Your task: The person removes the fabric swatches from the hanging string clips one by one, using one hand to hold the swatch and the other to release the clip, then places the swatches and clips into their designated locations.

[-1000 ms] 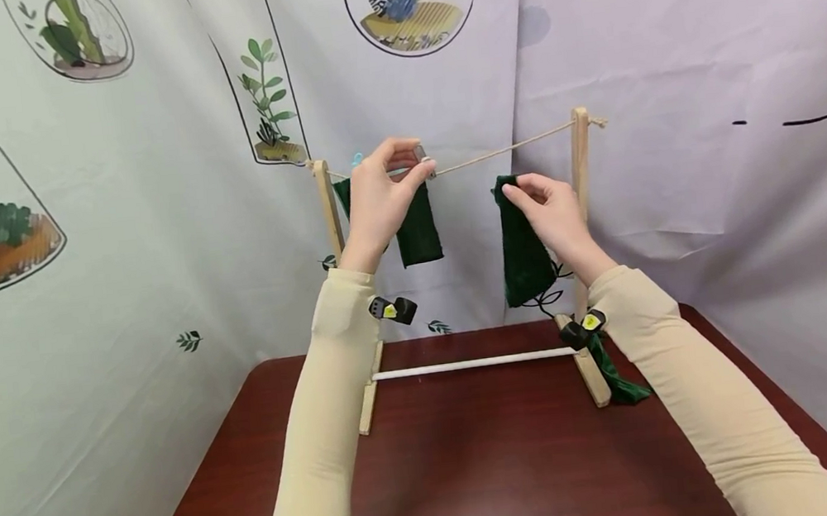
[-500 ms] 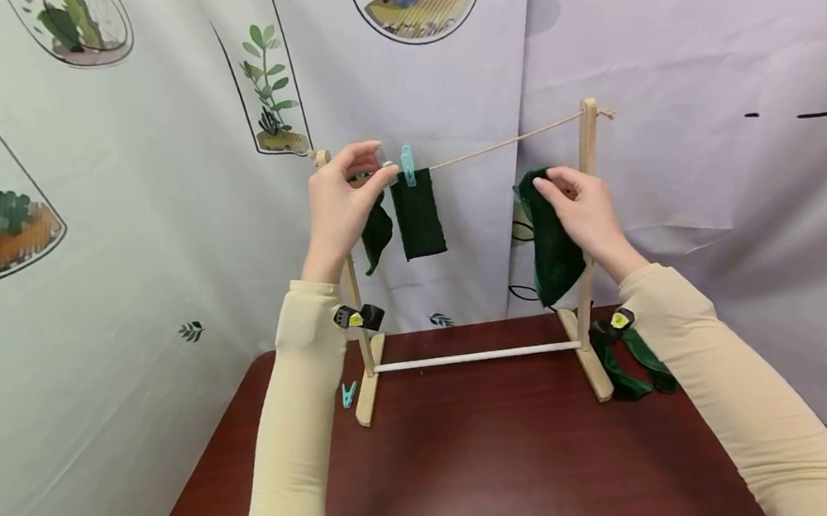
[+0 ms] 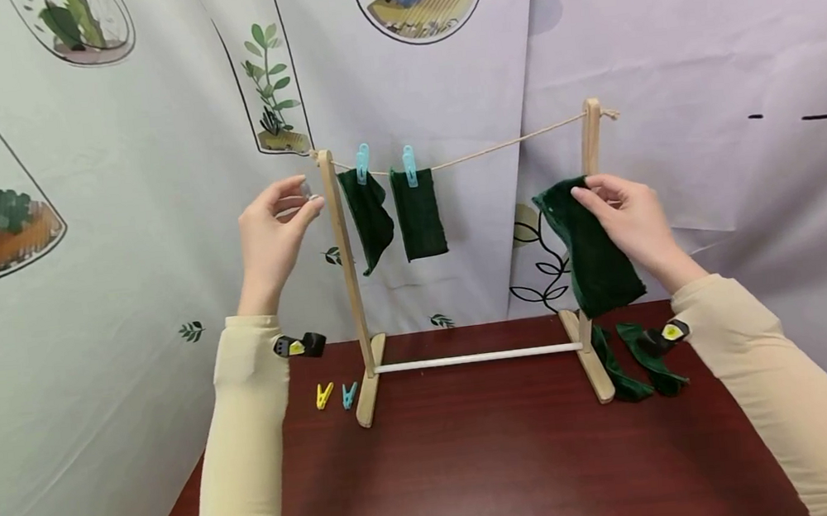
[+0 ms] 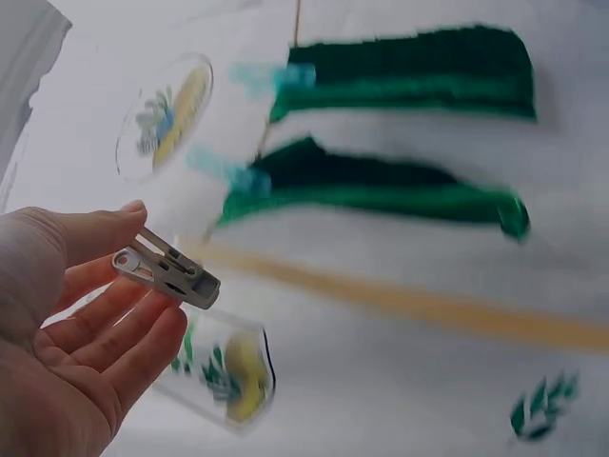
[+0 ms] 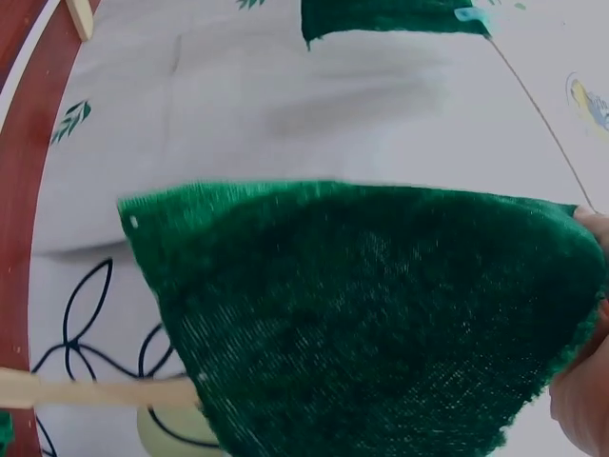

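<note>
Out to the left of the wooden rack, my left hand pinches a pale grey clothespin between thumb and fingers. My right hand grips the top edge of a dark green cloth, which hangs down in front of the rack's right post. A string runs between the posts. Two more green cloths hang on it at the left, a folded-looking one and a flatter one. One blue clothespin and another blue clothespin clip them to the string.
The left post and right post are joined low down by a white rod. On the dark red table lie a yellow clothespin and a blue clothespin. Green strips of cloth lie by the right foot.
My left hand has moved left and down from the string with the grey clothespin, uncovering the hanging cloths. My right hand has carried its cloth to the right and slightly down.
</note>
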Demonstrator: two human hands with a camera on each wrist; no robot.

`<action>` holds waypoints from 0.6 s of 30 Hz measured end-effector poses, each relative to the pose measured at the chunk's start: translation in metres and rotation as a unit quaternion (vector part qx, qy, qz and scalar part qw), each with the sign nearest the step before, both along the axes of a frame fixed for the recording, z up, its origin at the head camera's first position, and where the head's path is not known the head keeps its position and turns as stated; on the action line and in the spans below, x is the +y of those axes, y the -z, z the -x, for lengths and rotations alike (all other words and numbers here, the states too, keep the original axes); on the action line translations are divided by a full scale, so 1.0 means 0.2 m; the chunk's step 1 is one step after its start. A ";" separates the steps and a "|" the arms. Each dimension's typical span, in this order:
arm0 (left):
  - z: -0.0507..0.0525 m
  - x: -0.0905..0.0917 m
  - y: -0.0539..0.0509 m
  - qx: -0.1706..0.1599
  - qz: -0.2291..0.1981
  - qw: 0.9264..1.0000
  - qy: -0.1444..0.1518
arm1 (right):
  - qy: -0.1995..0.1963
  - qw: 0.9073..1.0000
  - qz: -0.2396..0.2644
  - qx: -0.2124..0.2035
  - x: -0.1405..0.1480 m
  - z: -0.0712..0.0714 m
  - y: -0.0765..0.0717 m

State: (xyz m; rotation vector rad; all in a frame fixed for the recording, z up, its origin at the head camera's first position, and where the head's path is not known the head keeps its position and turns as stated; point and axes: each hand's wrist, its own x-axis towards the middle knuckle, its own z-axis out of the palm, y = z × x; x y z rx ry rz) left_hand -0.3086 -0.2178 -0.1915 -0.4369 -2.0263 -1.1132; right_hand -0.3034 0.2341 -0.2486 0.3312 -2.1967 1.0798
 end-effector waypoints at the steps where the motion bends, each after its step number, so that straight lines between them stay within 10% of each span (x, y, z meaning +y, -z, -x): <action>1: 0.00 -0.03 0.01 -0.004 0.000 1.000 -0.007 | 0.002 1.000 -0.004 -0.005 0.02 -0.01 0.00; 18: -0.05 -0.43 0.33 -0.096 0.038 0.989 -0.107 | 0.037 0.995 -0.044 -0.087 0.33 -0.13 0.06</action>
